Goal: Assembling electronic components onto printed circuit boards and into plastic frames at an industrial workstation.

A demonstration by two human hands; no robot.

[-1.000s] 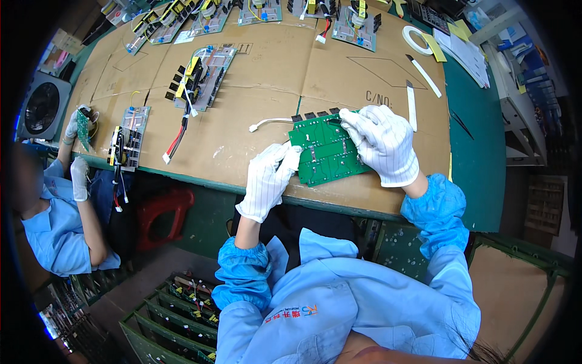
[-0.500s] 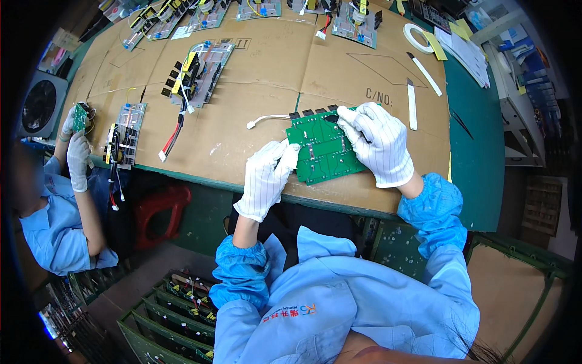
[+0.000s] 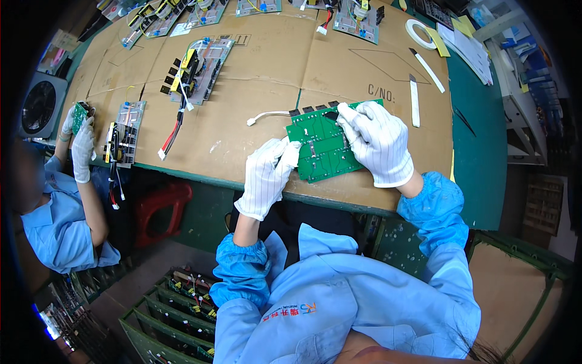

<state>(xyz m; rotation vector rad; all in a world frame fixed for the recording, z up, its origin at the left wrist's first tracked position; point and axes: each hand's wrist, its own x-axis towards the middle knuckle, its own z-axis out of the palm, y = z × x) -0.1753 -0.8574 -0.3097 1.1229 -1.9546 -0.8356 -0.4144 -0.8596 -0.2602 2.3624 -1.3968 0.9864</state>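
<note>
A green circuit board (image 3: 327, 147) is held tilted over the cardboard near the table's front edge, its solder side up. Black components line its far edge, and a white cable with a connector (image 3: 252, 121) sticks out to the left. My left hand (image 3: 268, 173), in a white striped glove, is closed on the board's left edge. Gloved likewise, my right hand (image 3: 381, 142) lies over the board's right part with its fingers pinched. A small dark tool tip (image 3: 331, 115) shows at those fingertips against the board; the rest of this tool is hidden.
Other boards with wires (image 3: 197, 73) lie to the left and along the far side. Two white strips with dark tips (image 3: 414, 100), a tape roll (image 3: 418, 33), tweezers (image 3: 465, 121) and papers (image 3: 467, 54) are at right. A co-worker (image 3: 66, 206) handles a board at far left.
My hands and the board stay nearly in place, with only a slight shift of the right fingers. The co-worker's nearer hand has moved a little, away from the board there.
</note>
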